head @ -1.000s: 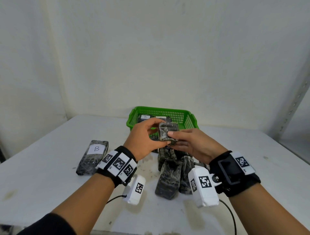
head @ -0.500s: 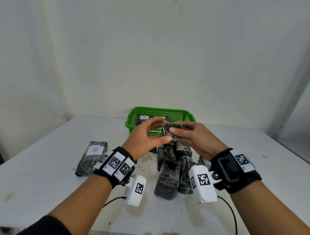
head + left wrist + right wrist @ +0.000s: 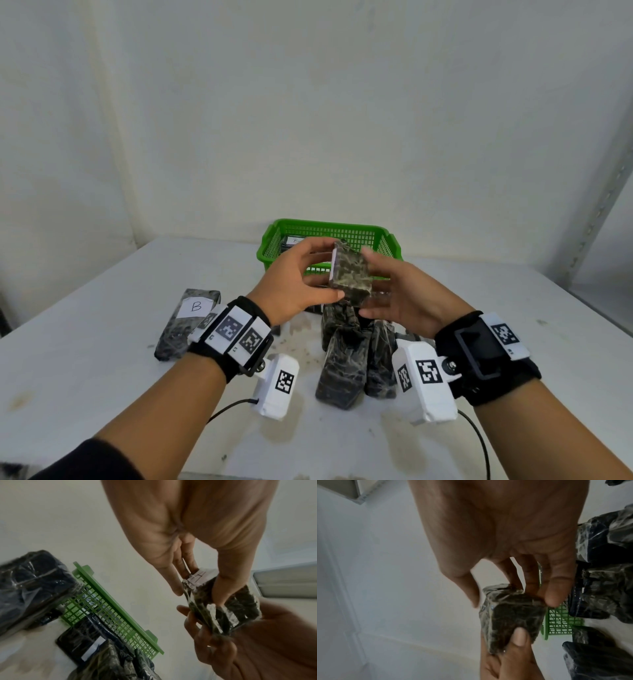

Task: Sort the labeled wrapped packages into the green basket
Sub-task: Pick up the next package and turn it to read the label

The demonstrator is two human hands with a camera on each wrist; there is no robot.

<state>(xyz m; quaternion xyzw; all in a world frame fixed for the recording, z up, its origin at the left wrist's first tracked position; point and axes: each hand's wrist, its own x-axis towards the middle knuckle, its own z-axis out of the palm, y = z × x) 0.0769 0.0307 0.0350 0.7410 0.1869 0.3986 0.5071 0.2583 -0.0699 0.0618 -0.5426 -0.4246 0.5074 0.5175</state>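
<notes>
On the white bench [image 3: 102, 359], in front of the green basket [image 3: 342, 233] and above a cluster of wrapped packages [image 3: 346, 359], the left hand [image 3: 291, 284] and right hand [image 3: 407, 294] both grip one labeled wrapped package [image 3: 351, 272], raised between them, while a B-labeled package [image 3: 186, 325] lies well apart.

Head view bright, evenly lit, soft shadows on worktop [image 3: 102, 342]; wide-angle bowing at edges. Both wrist views dimmer, grainy, motion-blurred; glare on plastic wrap.
</notes>
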